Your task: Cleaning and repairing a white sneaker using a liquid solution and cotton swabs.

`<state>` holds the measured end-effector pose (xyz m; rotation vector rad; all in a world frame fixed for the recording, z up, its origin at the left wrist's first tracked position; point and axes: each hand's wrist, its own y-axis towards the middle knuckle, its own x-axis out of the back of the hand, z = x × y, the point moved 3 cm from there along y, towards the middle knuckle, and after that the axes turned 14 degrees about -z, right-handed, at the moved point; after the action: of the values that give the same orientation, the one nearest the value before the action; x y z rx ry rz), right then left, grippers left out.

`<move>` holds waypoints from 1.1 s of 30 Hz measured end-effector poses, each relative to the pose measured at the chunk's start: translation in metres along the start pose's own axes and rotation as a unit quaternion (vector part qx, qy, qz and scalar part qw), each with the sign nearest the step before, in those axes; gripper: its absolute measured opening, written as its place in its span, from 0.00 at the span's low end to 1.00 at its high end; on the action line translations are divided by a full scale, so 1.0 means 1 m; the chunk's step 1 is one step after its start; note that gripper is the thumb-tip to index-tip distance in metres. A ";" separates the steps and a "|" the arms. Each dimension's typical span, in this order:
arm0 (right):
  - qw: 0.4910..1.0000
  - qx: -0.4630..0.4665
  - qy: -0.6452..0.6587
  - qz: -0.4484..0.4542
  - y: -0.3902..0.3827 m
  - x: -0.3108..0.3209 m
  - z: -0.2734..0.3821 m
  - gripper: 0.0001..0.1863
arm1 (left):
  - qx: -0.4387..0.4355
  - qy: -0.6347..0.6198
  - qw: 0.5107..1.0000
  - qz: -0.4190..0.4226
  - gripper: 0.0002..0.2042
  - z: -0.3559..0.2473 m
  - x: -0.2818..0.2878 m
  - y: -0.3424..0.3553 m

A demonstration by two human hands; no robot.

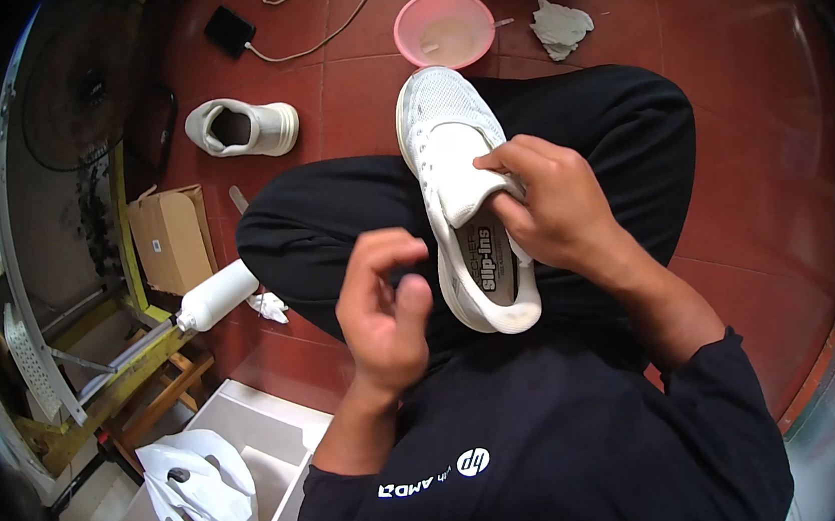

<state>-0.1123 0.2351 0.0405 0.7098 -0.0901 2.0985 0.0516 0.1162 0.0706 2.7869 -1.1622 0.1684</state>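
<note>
Pinching tongue (pixel 464 171) of white shoe (pixel 447 97) with right hand (pixel 565 201), from right. Shoe on lap (pixel 332 203), long axis near-to-far, toe far, slightly left, heel near. Left hand (pixel 383 314) empty, half-curled, just left of shoe, apart; right hand nearer, in contact.

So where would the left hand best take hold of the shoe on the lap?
Probably by pinching the heel rim, coming from the left. The heel is the near end of the shoe; the opening faces up, leaving an edge to pinch. The left hand is free beside it; the right hand occupies the front.
</note>
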 end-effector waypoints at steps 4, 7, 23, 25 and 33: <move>0.997 -0.003 -0.058 0.057 0.023 -0.004 0.031 0.10 | -0.191 0.248 0.935 0.164 0.23 -0.059 -0.022 -0.023; 0.975 0.053 -0.116 0.181 0.043 -0.018 0.055 0.12 | -0.131 0.382 0.888 0.222 0.25 -0.064 -0.020 -0.022; 0.950 0.119 -0.279 -0.079 0.039 0.044 -0.092 0.10 | 0.246 -0.031 0.961 0.123 0.14 -0.021 0.079 0.056; 0.918 0.163 -0.361 0.019 0.021 0.049 -0.063 0.12 | 0.271 -0.034 0.951 0.146 0.14 -0.017 0.087 0.058; 0.970 0.050 -0.234 -0.042 0.116 0.058 -0.122 0.10 | 0.232 0.055 0.949 0.206 0.18 -0.013 0.098 0.077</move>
<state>-0.2831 0.2469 -0.0083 1.2381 -0.2102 1.8277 0.0648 -0.0037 0.1030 2.7980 -1.8700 0.7100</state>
